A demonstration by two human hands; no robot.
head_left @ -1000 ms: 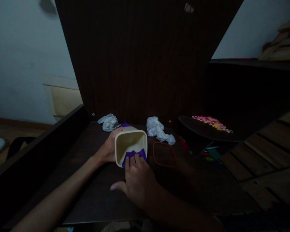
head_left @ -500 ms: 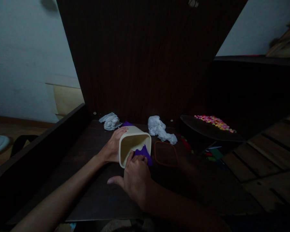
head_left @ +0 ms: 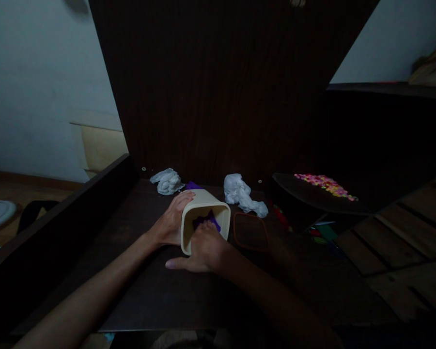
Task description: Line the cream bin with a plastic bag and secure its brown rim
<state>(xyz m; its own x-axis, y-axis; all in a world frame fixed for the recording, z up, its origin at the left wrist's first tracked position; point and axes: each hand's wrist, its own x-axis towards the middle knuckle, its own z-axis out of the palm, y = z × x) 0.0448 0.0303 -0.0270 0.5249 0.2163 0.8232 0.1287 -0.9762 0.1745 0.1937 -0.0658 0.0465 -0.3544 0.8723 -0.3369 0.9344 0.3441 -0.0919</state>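
Cream tub (head_left: pixel 203 213) lying on its side on the dark bench (head_left: pixel 148 291), long axis running away from the person and mouth facing them. The left hand (head_left: pixel 172 223) closes its grip on the tub's left wall. The right hand (head_left: pixel 203 249), nearer the mouth, has its fingers inside pressing a purple cloth (head_left: pixel 205 220); its grip is hidden.

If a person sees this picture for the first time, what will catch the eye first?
The cream square plastic container, tipped on the dark wooden table at centre, held by the left hand. The right hand presses a purple cloth into it. Bright coloured beads lie on a dark tray at right.
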